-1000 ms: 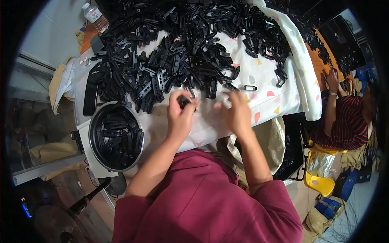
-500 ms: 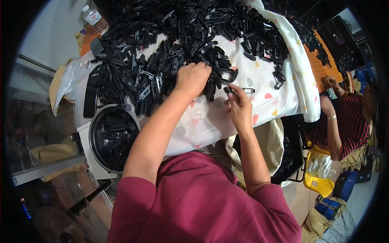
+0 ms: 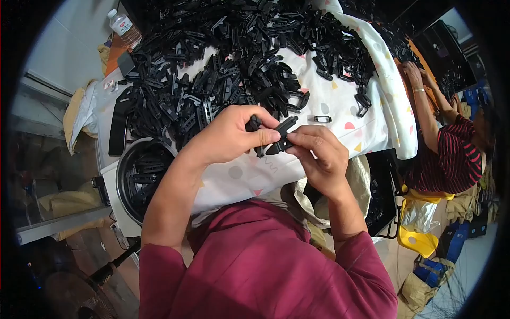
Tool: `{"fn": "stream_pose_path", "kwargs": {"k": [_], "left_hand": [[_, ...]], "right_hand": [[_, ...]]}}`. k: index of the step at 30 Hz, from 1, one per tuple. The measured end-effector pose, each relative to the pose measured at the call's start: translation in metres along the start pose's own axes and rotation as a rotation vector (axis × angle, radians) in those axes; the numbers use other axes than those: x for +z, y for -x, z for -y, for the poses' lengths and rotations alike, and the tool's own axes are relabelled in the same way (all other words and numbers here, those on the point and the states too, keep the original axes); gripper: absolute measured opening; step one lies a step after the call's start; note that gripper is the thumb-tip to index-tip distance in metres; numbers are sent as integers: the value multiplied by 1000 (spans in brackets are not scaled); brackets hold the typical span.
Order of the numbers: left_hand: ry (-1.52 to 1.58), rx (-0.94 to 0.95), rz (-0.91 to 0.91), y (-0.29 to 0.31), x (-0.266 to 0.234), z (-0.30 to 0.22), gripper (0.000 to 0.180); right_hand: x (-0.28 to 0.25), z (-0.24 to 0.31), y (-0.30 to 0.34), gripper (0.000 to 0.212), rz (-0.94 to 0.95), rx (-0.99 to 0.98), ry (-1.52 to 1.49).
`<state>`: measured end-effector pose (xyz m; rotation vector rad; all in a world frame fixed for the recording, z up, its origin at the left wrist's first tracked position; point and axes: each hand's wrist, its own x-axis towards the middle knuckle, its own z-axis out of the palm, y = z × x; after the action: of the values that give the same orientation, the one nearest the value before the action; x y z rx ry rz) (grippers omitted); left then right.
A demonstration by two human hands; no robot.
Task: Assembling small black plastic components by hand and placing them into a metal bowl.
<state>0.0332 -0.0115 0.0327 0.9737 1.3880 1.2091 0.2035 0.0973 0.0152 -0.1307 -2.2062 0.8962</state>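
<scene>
Long black plastic pieces (image 3: 287,125) are held in front of me, just above the near part of the patterned white cloth (image 3: 223,187). My left hand (image 3: 223,133) is closed on several of them, with its thumb pressed along one. From the other side my right hand (image 3: 323,154) pinches a black piece against those in the left; whether they are joined I cannot tell. Past my hands spreads a big heap of similar black pieces (image 3: 228,80). A small black-framed piece with a pale middle (image 3: 322,119) lies alone on the cloth, beyond my right hand.
At my left stands a round metal pot (image 3: 123,183) with black pieces inside. Behind it are a dark phone (image 3: 118,127) and a plastic bottle (image 3: 124,27). A pale sack (image 3: 361,183) hangs open below the near edge. A person in a striped shirt (image 3: 451,159) works at the right.
My left hand has come back from the heap toward me, carrying black pieces. My right hand has moved in to meet it. The person at the right has reached farther forward.
</scene>
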Motion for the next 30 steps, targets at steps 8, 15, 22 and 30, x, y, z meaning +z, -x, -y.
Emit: {"fn": "stream_pose_path", "kwargs": {"k": [8,15,22,30], "left_hand": [[-745,477,-183,14,11,16,31],[-606,-14,45,0,0,32,34],[-371,-50,-560,-70,-34,43,31],[-1066,73,-347,-56,-39,58,21]], "right_hand": [[13,-1,18,32,-27,28,138],[21,-28,22,44,192,441,-144],[19,-143,-26,40,136,632,649],[3,-132,0,35,-155,613,277]]}}
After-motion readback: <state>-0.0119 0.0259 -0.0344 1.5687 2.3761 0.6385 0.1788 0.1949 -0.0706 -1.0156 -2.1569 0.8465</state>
